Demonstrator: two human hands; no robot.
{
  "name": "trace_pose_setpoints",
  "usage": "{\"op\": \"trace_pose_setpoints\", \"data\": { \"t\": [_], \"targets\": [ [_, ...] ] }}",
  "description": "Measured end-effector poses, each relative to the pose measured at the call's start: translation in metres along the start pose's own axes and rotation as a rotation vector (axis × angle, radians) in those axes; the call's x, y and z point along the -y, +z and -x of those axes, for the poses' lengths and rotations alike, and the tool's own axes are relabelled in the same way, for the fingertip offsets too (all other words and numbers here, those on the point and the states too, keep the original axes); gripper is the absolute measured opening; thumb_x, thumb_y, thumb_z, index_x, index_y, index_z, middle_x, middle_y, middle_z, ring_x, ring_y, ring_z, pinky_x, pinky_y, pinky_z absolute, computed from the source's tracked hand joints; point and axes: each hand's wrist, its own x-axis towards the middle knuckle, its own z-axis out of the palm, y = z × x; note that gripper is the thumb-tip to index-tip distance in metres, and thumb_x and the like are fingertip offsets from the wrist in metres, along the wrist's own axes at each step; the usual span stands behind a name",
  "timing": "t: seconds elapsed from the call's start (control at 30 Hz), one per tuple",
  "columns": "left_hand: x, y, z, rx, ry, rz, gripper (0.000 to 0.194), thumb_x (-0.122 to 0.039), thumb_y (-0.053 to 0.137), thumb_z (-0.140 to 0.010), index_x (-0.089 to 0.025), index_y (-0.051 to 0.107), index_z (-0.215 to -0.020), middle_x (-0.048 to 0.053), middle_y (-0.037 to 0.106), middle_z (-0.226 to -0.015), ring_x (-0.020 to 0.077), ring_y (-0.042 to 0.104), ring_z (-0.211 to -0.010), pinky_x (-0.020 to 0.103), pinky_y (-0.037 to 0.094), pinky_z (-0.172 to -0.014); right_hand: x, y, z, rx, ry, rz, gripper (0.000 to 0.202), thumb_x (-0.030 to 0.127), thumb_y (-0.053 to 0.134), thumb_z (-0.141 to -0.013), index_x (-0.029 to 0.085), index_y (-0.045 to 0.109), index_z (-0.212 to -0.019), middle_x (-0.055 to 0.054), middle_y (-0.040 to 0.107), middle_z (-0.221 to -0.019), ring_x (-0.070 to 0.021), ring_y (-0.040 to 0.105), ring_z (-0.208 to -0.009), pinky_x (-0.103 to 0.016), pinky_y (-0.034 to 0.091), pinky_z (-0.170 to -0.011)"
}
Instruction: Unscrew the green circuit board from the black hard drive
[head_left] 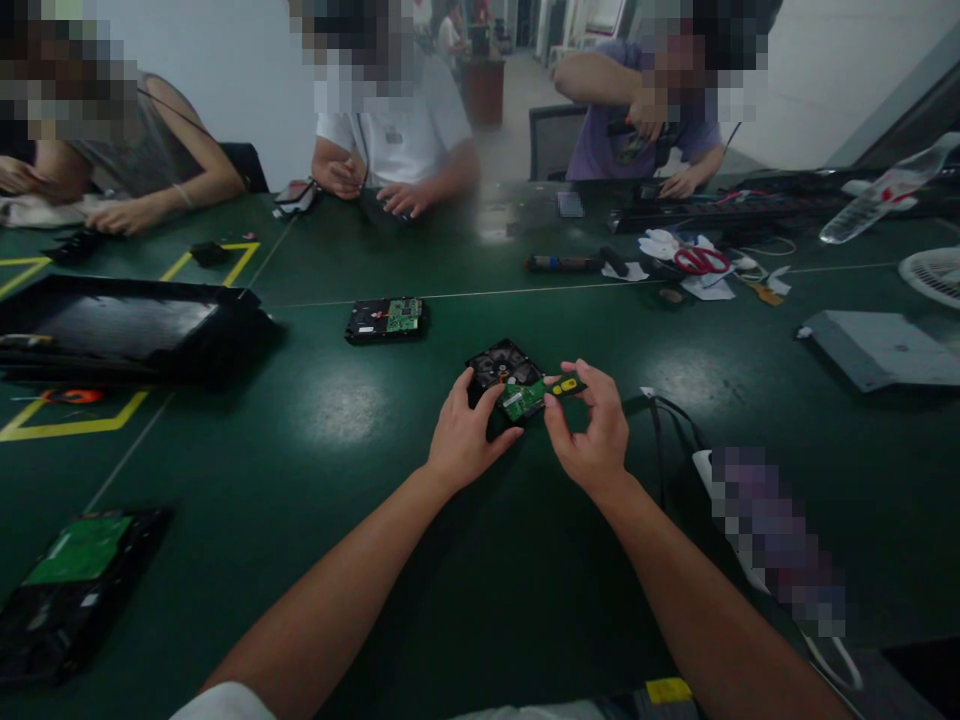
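Note:
A black hard drive (502,362) with a green circuit board (523,399) is in front of me near the middle of the table. My left hand (471,425) grips the drive's left side, thumb and fingers around its edge. Between the fingers of my right hand (589,425) is a small black-and-yellow screwdriver (566,386), pointing left over the board. Its tip is too small to make out. Farther back on the left lies a second drive (386,320), and a larger device with a green board (79,550) lies at the lower left.
A black tray-like casing (135,325) and an orange tool (73,397) are at the left. Across the table sit people. Red scissors (701,261), a bottle (889,195), a grey metal box (885,350) and a white power strip (731,530) with cables are at the right.

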Motion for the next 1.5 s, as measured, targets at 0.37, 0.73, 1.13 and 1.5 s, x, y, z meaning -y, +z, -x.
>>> {"op": "trace_pose_setpoints", "data": {
  "t": [0.37,0.73,1.13,1.5],
  "targets": [
    [0.0013,0.0008,0.0002,-0.011,0.012,0.0,0.069,-0.051,0.078,-0.088,-0.029,0.053,-0.148,0.017,0.026,-0.168,0.0429,0.034,-0.154,0.064,0.045,-0.116,0.0008,-0.0016,-0.0052,-0.016,-0.023,0.055,0.073,0.022,0.071,-0.096,0.033,0.036,-0.159,-0.01,0.069,-0.128,-0.0255,0.071,-0.107,-0.047,0.068,-0.087],
    [-0.0001,0.0008,0.0002,-0.017,0.032,-0.023,0.07,-0.052,0.077,-0.088,-0.028,0.053,-0.15,0.017,0.025,-0.168,0.043,0.034,-0.154,0.063,0.044,-0.117,0.0012,0.0028,-0.0001,-0.021,0.01,0.044,0.073,0.023,0.07,-0.097,0.032,0.033,-0.16,-0.009,0.072,-0.129,-0.0256,0.075,-0.111,-0.048,0.067,-0.092],
    [0.0007,0.0007,-0.0003,-0.027,0.042,-0.024,0.07,-0.05,0.079,-0.087,-0.031,0.054,-0.15,0.016,0.028,-0.169,0.0439,0.035,-0.154,0.065,0.044,-0.117,-0.0031,0.0059,0.0017,0.02,0.086,-0.045,0.071,0.025,0.062,-0.101,0.029,0.025,-0.163,-0.013,0.068,-0.137,-0.0247,0.076,-0.108,-0.045,0.069,-0.089],
    [0.001,0.0025,0.0019,-0.016,0.051,-0.033,0.067,-0.052,0.075,-0.091,-0.025,0.057,-0.149,0.019,0.024,-0.172,0.0447,0.031,-0.157,0.062,0.044,-0.118,-0.0014,0.0005,0.0016,0.046,0.05,-0.007,0.072,0.024,0.06,-0.102,0.029,0.023,-0.164,-0.015,0.06,-0.147,-0.0275,0.071,-0.117,-0.049,0.067,-0.091]
  ]
}}
